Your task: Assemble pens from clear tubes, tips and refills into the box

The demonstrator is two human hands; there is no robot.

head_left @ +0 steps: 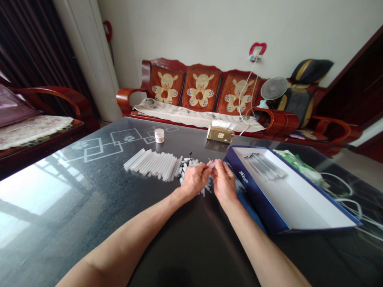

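Note:
My left hand (194, 179) and my right hand (224, 180) meet over the dark glossy table (89, 207), fingers pinched together on a thin clear tube (211, 164) held between them. Just left of the hands lies a row of several white plastic tubes (154, 163). Small black and white bits (188, 161) are scattered behind and under the hands. To the right stands a blue-rimmed box lid (287, 229) with a bunch of finished clear tubes (265, 165) lying in its far end.
A small white jar (159, 135) and a tan packet (220, 133) stand at the table's far side. White cables (344, 191) lie right of the box. Behind the table are a red wooden sofa (197, 87), a small fan (273, 89) and armchairs.

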